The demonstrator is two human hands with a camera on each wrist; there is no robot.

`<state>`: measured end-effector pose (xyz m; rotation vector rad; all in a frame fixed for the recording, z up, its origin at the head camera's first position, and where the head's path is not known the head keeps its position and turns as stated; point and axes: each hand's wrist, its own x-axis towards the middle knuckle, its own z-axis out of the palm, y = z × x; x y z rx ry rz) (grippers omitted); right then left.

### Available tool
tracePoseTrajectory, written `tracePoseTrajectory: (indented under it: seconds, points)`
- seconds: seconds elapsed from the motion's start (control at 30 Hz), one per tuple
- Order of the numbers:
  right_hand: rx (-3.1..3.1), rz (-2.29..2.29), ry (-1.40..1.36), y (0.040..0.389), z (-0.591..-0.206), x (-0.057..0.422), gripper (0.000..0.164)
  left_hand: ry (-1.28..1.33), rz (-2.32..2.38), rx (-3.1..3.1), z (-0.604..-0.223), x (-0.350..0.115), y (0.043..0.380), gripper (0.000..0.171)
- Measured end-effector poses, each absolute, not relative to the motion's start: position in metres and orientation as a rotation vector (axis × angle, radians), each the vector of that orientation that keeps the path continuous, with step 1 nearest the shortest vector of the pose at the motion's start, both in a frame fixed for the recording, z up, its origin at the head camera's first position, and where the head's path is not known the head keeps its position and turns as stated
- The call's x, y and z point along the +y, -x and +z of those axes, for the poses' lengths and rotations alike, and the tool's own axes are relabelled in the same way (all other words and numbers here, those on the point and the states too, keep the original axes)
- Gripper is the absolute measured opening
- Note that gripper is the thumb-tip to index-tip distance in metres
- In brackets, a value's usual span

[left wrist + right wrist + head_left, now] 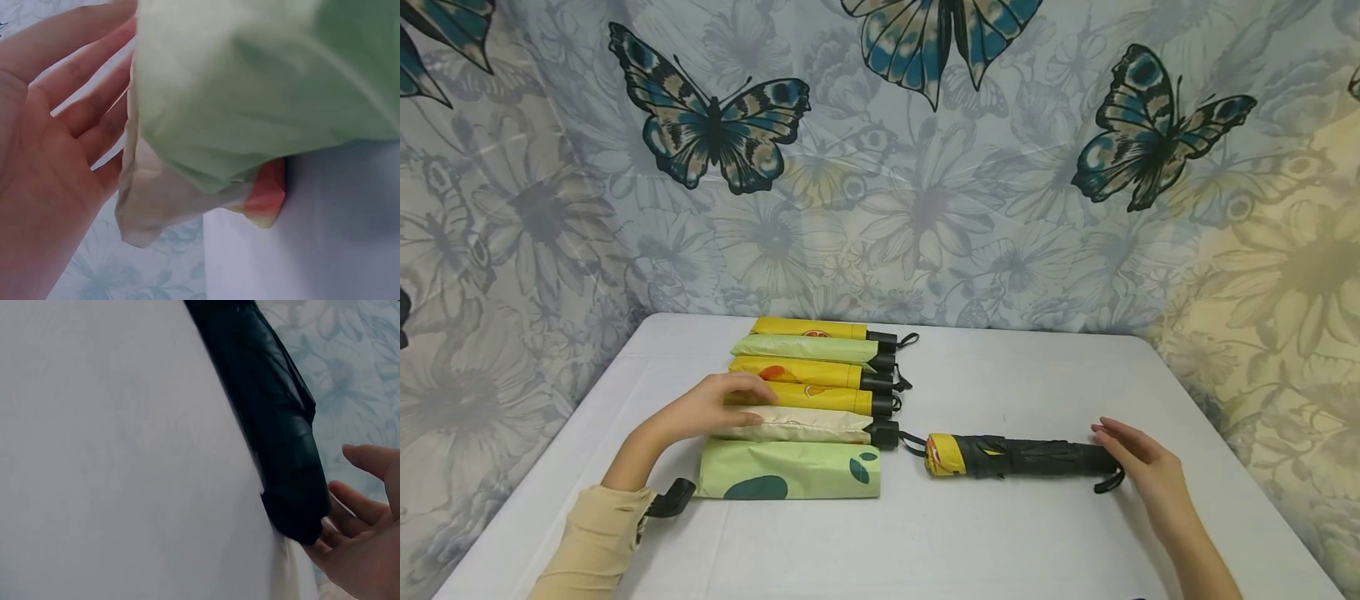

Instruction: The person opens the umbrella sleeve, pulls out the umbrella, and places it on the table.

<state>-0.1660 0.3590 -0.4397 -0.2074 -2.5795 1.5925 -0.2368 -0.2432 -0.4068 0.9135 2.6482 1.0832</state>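
Black and yellow, a folded umbrella (1018, 457) lies alone on the white counter (1000, 533), right of a row of folded umbrellas (808, 392). The right hand (1138, 467) touches its far-right end, fingers straight. The left hand (707, 408) rests flat on the row, fingers apart.

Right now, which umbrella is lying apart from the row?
The black umbrella with the yellow end, lying alone by the right hand. The other six lie side by side in a row near the left hand.
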Motion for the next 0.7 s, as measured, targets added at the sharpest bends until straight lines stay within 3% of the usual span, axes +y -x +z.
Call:
tracePoseTrajectory:
  seconds: [0.7]
  points:
    - [-2.583,1.512,0.120,0.191,-0.422,0.309,0.060,-0.885,1.026,2.636,-0.414,-0.248,0.238,0.037]
